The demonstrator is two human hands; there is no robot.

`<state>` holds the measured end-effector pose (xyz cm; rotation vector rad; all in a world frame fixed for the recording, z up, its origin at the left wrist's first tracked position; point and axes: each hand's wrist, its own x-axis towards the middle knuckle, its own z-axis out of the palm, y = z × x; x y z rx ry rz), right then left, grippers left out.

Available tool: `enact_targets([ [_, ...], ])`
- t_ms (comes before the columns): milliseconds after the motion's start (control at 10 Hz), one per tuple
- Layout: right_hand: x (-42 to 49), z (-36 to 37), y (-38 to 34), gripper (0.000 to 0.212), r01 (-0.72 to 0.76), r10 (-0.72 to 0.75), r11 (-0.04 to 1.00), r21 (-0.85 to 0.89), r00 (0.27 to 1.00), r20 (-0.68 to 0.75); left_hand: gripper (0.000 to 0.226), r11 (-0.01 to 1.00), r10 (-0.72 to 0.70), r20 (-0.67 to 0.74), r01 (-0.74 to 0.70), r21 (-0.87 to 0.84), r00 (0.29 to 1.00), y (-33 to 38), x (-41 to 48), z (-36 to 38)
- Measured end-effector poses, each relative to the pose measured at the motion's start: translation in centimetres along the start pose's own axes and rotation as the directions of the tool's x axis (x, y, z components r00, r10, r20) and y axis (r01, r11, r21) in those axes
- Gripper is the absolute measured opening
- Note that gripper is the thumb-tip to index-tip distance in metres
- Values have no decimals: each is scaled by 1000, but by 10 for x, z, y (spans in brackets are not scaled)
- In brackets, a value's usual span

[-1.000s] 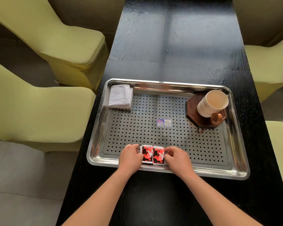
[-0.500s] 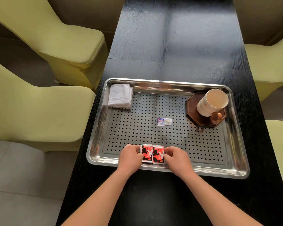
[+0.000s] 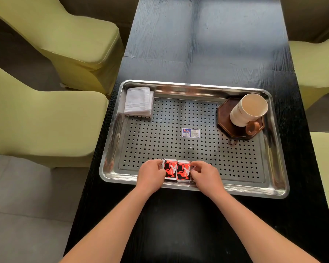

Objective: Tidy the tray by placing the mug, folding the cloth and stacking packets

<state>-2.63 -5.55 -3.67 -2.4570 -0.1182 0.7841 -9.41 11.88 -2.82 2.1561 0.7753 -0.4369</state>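
White cloth (image 3: pixel 138 101) lies folded in the upper-left corner of the steel tray (image 3: pixel 277 185) on the bench, so that step looks done. At lower centre the left hand (image 3: pixel 151 176) and right hand (image 3: pixel 205 177) pinch the red packets (image 3: pixel 177 169) from either side, apparently squaring a stack. At upper right the mug (image 3: pixel 247 109) sits on its coaster (image 3: pixel 224 118), seemingly placed.

Dining room: covered chairs (image 3: pixel 68 42) flank a black table (image 3: pixel 203 35).
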Motion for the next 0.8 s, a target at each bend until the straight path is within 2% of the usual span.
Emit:
enact_targets([
  [100, 1, -2, 2, 32, -13, 14, 999, 38, 1000, -7, 38, 1000, -6, -20, 5, -21, 1000, 0, 0, -1],
  [600, 2, -7, 1, 27, -38, 39, 996, 80, 999, -8, 37, 999, 44, -55, -42, 23, 998, -5, 3, 2],
  [700, 3, -8, 1, 27, -15, 17, 998, 61, 999, -31, 42, 989, 126, -98, -118, 89, 987, -7, 0, 3],
  [800, 3, -13, -2, 28, 7, -3, 999, 49, 997, -76, 44, 926, 251, -152, -191, 326, 956, -5, -4, 1],
])
